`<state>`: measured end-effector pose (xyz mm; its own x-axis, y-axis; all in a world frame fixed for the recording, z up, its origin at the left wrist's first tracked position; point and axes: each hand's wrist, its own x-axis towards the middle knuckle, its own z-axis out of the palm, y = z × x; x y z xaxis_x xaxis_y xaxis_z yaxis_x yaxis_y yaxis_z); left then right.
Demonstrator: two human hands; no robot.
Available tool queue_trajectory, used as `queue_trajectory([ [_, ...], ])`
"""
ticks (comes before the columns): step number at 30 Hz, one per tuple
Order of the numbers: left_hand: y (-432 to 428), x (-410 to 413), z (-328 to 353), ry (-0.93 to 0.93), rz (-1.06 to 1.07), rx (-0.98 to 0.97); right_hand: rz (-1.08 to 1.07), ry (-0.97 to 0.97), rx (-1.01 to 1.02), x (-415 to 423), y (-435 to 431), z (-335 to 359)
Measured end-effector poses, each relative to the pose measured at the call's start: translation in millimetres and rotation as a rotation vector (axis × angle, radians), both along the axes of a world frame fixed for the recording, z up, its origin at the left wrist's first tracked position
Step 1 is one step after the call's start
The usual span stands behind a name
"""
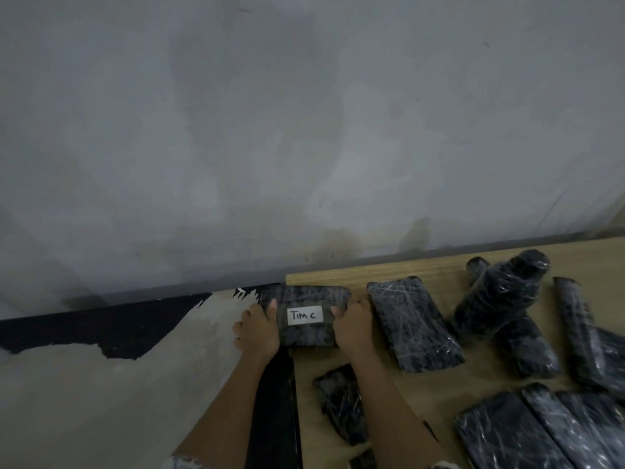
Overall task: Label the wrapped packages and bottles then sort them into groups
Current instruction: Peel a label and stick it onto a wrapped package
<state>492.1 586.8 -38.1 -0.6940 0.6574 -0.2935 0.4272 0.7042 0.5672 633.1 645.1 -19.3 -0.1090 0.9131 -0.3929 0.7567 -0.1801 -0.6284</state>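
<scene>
We've got the labelled package [304, 333] at the far-left corner of the tabletop [422, 275]. Its left end sticks out past the tabletop edge, over the floor [101, 384]. Can't tell if it rests on the wood or hangs just above it. Left hand [258, 330] grips the left end, thumb over the top face, fingers [244, 314] a bit spread down the side. Right hand [351, 328] grips the right end w/ thumb on top beside the label [305, 315]; its other fingers are tucked round the end, mostly hidden. The label is white, mid-face, and reads "TIM C".

Step in hand, as we judge it: setting this one down in its group spot. To do it well:
- Get the whole package onto the wood. Half off the edge, it may tip to the floor.
- Put the label up & facing us so it reads at a glance.
- Leave a clear gap to the flat package [414, 328] just to the right, which shows no label, or the groups blur.
- Release both ends together w/o dragging. Film prob grabs on wood & could wrinkle the sticker.

Everything is dark and wrapped in glossy stretch film, w/ creases catching the light. Ours is a flat rectangular slab w/ rounded corners. The wrapped bottle [500, 292] has a round body & narrower top and leans over other packages; it could roll. There are long tube-like packages [578, 330] to the right, a small crumpled one [341, 404] near us, and flat slabs [507, 434] side by side at bottom right. The tabletop is pale, matte wood grain. The wall [304, 130] is grey & blotchy.
</scene>
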Motion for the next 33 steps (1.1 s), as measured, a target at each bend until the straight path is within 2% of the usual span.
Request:
queue_trajectory([
  [2, -7, -4, -2, -0.044, -0.057, 0.045, 0.005, 0.098, -0.020, 6, -2, -1],
  [7, -18, -8, -5, -0.020, -0.216, 0.093, 0.053, -0.059, -0.031, 8, 0, 7],
  [10, -22, -5, 0, -0.109, -0.190, 0.150, 0.173, -0.189, 0.049, 12, -8, 12],
  [16, -25, 1, 9, -0.136, -0.165, 0.097, 0.329, -0.366, 0.118, 22, -19, 26],
  [21, -41, 8, 17, -0.160, -0.144, 0.111, 0.289, -0.382, 0.173, 26, -30, 30],
  [26, -72, 13, 30, 0.041, -0.237, 0.035, 0.290, -0.428, 0.299, 32, -46, 40],
  [30, -94, 2, 45, 0.074, -0.138, 0.126, 0.334, -0.479, 0.399, 18, -70, 52],
  [33, -116, -17, 55, 0.160, -0.161, 0.161, 0.339, -0.462, 0.454, -7, -97, 60],
])
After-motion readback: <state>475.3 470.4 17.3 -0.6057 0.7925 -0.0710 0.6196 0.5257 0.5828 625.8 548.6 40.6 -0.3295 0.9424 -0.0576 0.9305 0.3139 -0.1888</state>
